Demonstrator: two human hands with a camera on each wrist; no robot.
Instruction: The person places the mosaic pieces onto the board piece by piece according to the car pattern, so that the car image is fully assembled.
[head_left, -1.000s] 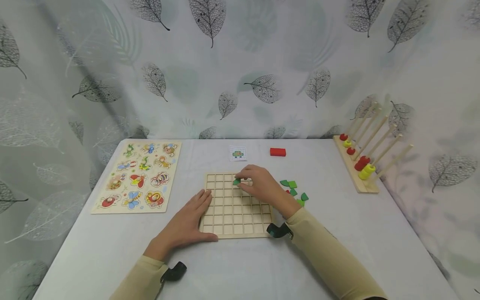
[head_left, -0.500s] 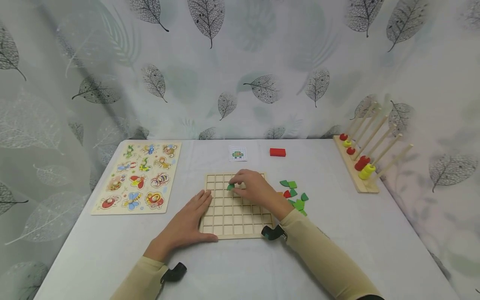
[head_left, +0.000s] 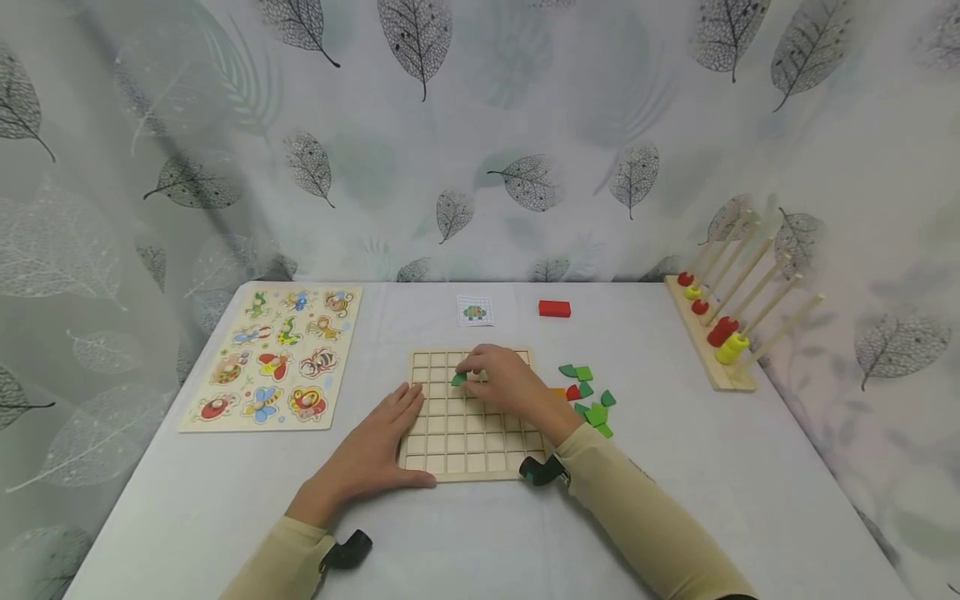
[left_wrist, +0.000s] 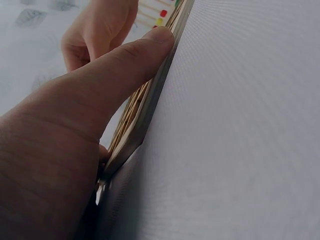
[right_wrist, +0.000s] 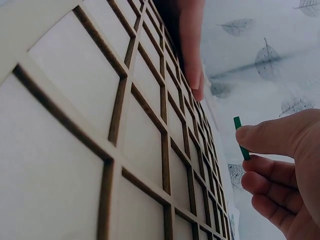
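A pale wooden grid board [head_left: 480, 477] lies in the middle of the white table, its square cells bare where they show. My left hand [head_left: 371, 442] rests along the board's left edge with fingers extended. In the left wrist view, the thumb [left_wrist: 125, 60] lies along the near rim. My right hand [head_left: 506, 383] is over the upper part of the board and pinches a small dark green tile [head_left: 458, 379] with a curved side. From the right wrist, this thin tile [right_wrist: 241, 138] appears edge-on between thumb and fingertip, above the grid. The right hand hides several cells.
Right of the board lie loose green tiles [head_left: 597, 414], a red one [head_left: 573, 392] and an orange one [head_left: 557, 393]. Behind are a picture card [head_left: 475, 312] and a red block [head_left: 554, 309]. An insect puzzle board [head_left: 273, 367] is left, a peg stand with beads [head_left: 720, 350] right.
My right hand has carried the green tile left and slightly nearer over the board, then nearly stopped. More loose tiles show beside the right wrist. The left hand stays in place.
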